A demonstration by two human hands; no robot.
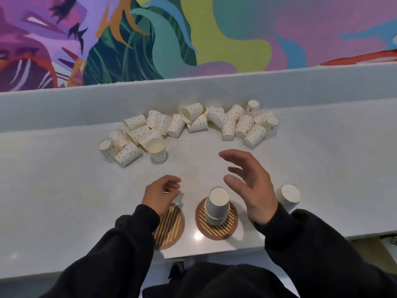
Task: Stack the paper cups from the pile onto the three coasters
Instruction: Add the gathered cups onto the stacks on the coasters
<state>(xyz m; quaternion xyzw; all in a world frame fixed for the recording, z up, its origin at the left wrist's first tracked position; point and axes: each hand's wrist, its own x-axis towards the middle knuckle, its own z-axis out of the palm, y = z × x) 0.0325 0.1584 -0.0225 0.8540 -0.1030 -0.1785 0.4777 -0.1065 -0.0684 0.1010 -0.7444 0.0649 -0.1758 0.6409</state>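
A pile of dotted white paper cups (189, 125) lies scattered across the far side of the counter. The middle striped coaster (232, 224) carries a short stack of upside-down cups (216, 206). The left coaster (171, 229) is bare, partly covered by my left wrist. Another upside-down cup (290, 195) stands at the right; whatever is under it is hidden by my right sleeve. My left hand (160, 195) hovers above the left coaster with curled fingers and nothing in it. My right hand (250, 186) is open, fingers spread, just right of the stack.
The pale counter (64, 190) has a raised back ledge (193, 91) behind the pile, under a colourful mural. The counter's front edge runs close to my body.
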